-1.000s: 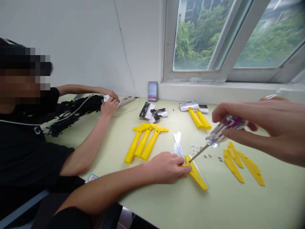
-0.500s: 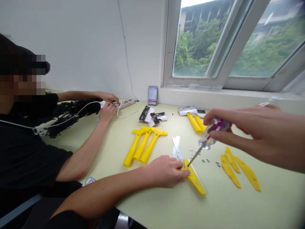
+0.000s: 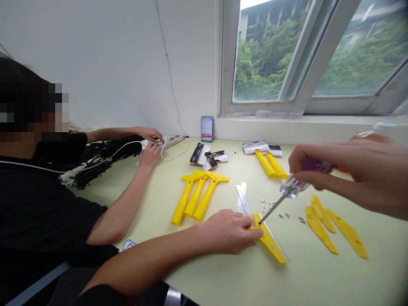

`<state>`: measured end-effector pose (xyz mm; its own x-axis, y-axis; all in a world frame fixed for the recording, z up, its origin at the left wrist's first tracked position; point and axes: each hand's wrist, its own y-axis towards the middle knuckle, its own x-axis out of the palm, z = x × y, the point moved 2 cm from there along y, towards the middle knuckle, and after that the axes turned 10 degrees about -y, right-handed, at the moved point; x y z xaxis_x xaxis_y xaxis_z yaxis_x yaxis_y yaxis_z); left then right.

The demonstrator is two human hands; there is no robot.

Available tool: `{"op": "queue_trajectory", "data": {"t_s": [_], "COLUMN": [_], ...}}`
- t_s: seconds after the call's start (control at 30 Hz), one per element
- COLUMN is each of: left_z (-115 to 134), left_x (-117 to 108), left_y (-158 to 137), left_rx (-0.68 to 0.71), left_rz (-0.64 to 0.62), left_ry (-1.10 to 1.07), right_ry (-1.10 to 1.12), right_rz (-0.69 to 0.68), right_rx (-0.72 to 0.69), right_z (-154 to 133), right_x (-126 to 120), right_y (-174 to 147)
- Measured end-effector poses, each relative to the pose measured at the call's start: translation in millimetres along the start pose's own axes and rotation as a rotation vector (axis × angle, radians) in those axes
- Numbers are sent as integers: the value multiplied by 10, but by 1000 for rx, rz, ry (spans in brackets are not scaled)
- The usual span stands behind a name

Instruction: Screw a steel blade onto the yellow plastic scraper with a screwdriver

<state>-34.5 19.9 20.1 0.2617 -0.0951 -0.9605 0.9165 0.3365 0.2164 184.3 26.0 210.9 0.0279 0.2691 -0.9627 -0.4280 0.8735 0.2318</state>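
Pressing the scraper flat on the table, the left hand pinches its near end; the right hand is closed around the screwdriver, tip at the scraper head. The shaft should be kept square on the screw. The screw itself is hidden; the right wrist is cut off.

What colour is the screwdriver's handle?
Clear with purple inside, seen in the head view: screwdriver in the right hand.

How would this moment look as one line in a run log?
left hand: pins yellow scraper head on table | right hand: holds screwdriver, tip on head | loose screws nearby
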Motion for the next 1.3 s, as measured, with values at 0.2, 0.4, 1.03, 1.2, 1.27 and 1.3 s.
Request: {"op": "queue_trajectory", "data": {"t_s": [0.2,0.4,1.03,1.2,1.27,1.3], "left_z": [-5,-33,-31,-29,-28,-28], "left_x": [13,40,54,43,38,37], "left_y": [10,2,-2,2,3,3], "left_rx": [28,37,15,23,27,29], "left_rz": [-36,-63,-61,-46,-40,-40], "left_ry": [-7,-31,-60,-73,-77,-82], "right_ry": [297,478,648,637,623,626], "right_rz": [-45,195,577,568,562,566], "right_rx": [-36,59,180,185,180,166], "right_z": [-54,30,185,162,144,129], "right_x": [-5,188,520,527,504,484], "right_y": [-50,-210,-316,-311,-320,-332]}}
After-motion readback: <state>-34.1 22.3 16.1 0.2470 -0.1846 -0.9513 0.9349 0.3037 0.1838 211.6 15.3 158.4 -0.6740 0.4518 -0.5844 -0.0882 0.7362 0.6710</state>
